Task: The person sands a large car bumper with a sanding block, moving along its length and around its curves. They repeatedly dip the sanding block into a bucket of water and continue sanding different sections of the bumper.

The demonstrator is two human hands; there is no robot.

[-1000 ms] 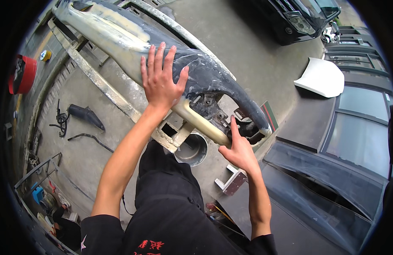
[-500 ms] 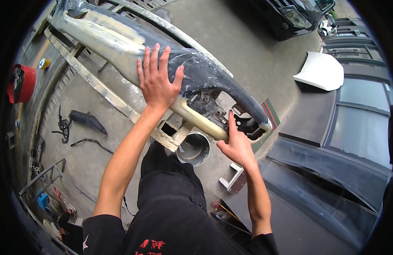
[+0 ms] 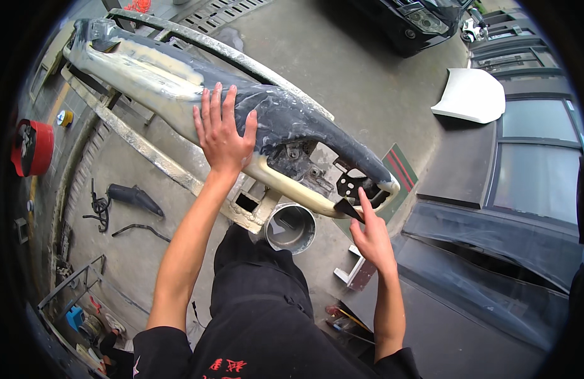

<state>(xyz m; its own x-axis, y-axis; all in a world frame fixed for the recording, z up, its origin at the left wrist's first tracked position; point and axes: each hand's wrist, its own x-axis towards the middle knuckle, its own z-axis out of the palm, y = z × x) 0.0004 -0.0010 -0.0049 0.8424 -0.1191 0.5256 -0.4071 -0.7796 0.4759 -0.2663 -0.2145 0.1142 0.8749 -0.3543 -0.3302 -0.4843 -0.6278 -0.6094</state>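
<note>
A car bumper (image 3: 276,106), dark grey with cream filler-like patches, lies across a stand in front of me. My left hand (image 3: 226,136) rests on its upper face with the fingers stretched out, holding nothing. At the bumper's right end, my right hand (image 3: 371,235) grips a small black sheet of sandpaper (image 3: 349,210) against the cream lower bar (image 3: 298,194). Its index finger points along the bar's end, beside the opening with dark brackets. The sandpaper's lower part is hidden by the fingers.
The whitish metal stand (image 3: 150,155) runs under the bumper. A metal bucket (image 3: 290,228) stands by my legs. A red tub (image 3: 36,148) and black parts (image 3: 135,199) are at left. A white panel (image 3: 470,96) and a dark car (image 3: 409,22) are at far right.
My right hand has slid toward the bumper's right end, and the black sandpaper now shows under it. The left hand stays flat on the bumper; the view has shifted slightly.
</note>
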